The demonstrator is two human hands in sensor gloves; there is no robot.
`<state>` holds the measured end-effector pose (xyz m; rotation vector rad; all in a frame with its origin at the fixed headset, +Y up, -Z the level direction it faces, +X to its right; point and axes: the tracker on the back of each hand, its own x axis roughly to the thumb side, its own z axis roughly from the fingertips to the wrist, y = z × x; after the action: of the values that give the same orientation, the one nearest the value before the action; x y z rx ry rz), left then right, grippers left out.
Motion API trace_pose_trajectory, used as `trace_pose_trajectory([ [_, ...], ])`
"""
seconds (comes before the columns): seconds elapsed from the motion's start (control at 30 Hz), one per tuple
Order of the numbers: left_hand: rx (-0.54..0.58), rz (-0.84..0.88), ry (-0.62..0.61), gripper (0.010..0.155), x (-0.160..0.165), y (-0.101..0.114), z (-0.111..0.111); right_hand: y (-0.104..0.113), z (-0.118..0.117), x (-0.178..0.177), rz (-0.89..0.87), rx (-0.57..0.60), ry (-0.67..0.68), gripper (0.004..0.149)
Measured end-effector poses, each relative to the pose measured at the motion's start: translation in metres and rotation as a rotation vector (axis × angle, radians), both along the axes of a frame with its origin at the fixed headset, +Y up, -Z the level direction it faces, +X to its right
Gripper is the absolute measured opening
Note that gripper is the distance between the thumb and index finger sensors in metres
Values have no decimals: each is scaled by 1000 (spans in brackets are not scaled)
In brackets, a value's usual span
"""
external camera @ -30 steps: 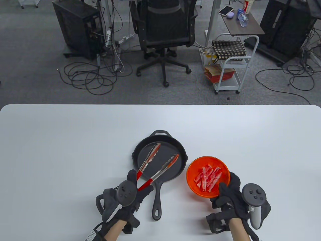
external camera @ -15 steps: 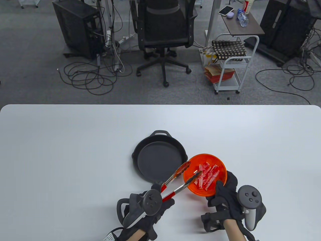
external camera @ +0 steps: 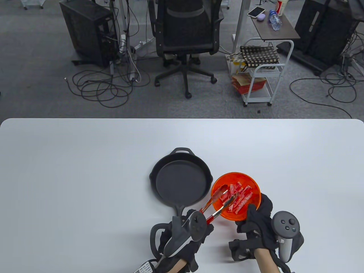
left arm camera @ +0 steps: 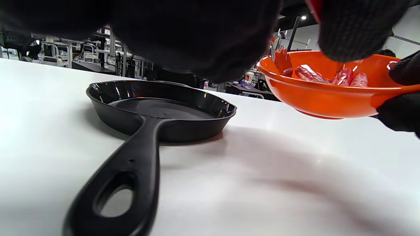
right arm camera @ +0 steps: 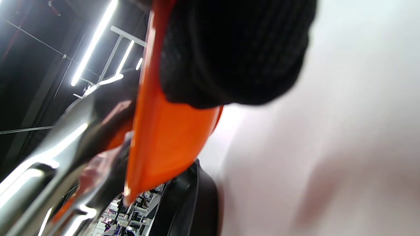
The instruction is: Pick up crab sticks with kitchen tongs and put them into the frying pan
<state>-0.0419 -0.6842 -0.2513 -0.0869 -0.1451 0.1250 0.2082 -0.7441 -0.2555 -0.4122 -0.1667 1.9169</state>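
My left hand (external camera: 199, 224) grips the red-and-steel kitchen tongs (external camera: 219, 203) by their handles. The tong tips reach into the orange bowl (external camera: 254, 183) and straddle the leftmost of several red-and-white crab sticks (external camera: 240, 197); whether they touch one is unclear. My right hand (external camera: 256, 212) holds the bowl's near right rim, lifted off the table. The black frying pan (external camera: 180, 183) lies empty left of the bowl, handle (left arm camera: 131, 170) toward me. The left wrist view shows the raised bowl (left arm camera: 331, 95), the crab sticks (left arm camera: 328, 77) and the pan (left arm camera: 157, 111). The right wrist view shows the bowl's underside (right arm camera: 160, 131).
The white table (external camera: 85, 176) spreads wide to the left, right and far side of the pan. Beyond its far edge are an office chair (external camera: 184, 37), floor cables (external camera: 102, 85) and a white trolley (external camera: 261, 76).
My left hand swung the tongs from over the pan to the right and lowered their tips into the bowl. The tongs' arms closed in. My right hand tilted and shifted the bowl slightly.
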Motion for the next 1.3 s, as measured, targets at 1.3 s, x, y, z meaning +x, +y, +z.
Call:
trace_pose_trajectory([
  [1.3,233,-30,169,74,-117,29,-66,-2,0,15,-115,0,-62,60],
])
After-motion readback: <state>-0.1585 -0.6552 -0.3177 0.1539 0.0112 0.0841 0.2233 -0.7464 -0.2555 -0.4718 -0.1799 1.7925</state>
